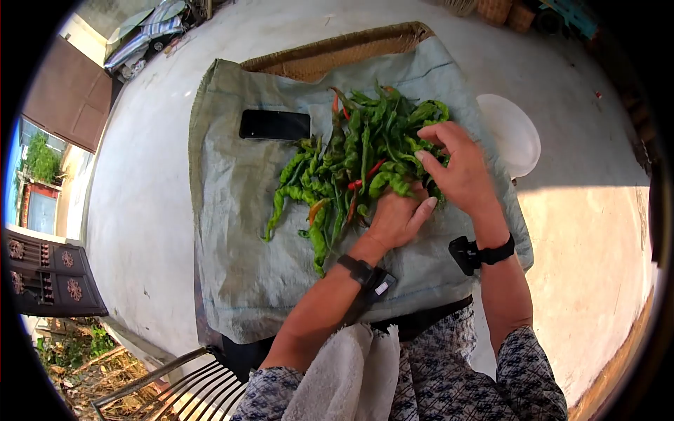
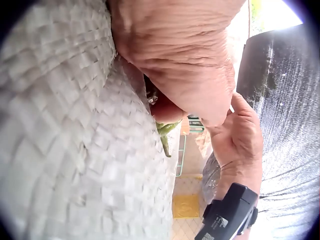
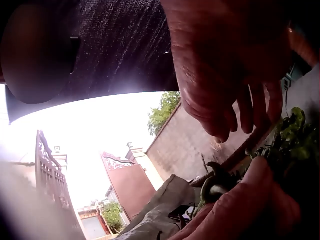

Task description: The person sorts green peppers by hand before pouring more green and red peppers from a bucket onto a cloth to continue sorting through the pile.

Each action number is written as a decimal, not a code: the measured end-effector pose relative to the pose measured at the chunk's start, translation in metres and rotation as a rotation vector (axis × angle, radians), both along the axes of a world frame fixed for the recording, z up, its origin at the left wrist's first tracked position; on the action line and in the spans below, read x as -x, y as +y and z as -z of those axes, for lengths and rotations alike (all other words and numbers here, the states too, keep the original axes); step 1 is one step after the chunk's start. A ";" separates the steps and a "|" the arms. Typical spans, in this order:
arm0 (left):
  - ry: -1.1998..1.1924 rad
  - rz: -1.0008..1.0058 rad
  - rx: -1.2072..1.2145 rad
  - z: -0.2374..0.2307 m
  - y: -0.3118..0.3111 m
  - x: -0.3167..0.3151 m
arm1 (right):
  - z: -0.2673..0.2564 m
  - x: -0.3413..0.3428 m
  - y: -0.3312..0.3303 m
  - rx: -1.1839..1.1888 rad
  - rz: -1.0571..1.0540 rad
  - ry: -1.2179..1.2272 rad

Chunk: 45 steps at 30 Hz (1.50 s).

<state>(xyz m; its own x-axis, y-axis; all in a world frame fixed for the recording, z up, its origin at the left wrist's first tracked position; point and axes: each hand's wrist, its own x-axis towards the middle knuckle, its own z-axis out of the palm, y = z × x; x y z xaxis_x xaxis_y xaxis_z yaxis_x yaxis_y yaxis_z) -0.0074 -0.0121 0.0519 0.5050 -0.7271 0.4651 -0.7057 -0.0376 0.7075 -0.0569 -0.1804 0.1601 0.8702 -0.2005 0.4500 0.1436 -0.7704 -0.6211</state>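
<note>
A heap of green chili peppers, with a few red ones among them, lies on a grey-green woven sack. My left hand reaches into the near edge of the heap; peppers cover most of its fingers, and its thumb shows at the side. In the left wrist view a green pepper shows just past that hand's fingers. Over the right side of the heap, my right hand has its fingers loosely bent and its thumb apart, with nothing visible between them. The right wrist view shows its fingers hanging above the peppers.
A black phone lies on the sack, left of the heap. Behind it rises the rim of a woven basket under the sack. To the right, a white basin stands lower down. A slatted metal chair is at lower left.
</note>
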 end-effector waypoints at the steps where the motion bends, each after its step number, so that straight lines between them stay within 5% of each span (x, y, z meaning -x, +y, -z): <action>1: -0.024 -0.007 0.033 0.001 -0.002 -0.001 | -0.003 -0.002 0.005 0.070 -0.046 -0.021; 5: 0.181 0.144 -0.189 0.000 0.007 -0.001 | 0.003 -0.017 0.032 0.162 -0.203 -0.019; 10: 0.057 0.175 -0.207 0.037 0.005 0.001 | 0.026 -0.032 0.053 0.315 -0.366 0.177; 14: 0.092 0.136 -0.139 0.026 0.006 0.004 | 0.012 -0.024 0.057 0.358 -0.301 0.324; 18: 0.083 0.114 -0.168 0.013 0.007 0.003 | 0.031 -0.008 0.054 0.427 -0.287 0.058; 29: 0.093 0.117 -0.212 0.005 0.009 0.002 | 0.038 -0.002 0.059 0.245 -0.216 0.001; 38: 0.017 0.039 -0.176 0.002 0.003 0.001 | 0.016 -0.051 0.023 -0.031 -0.041 -0.065; 45: -0.040 0.043 -0.058 0.004 0.001 0.000 | 0.041 -0.088 0.033 0.108 -0.076 0.034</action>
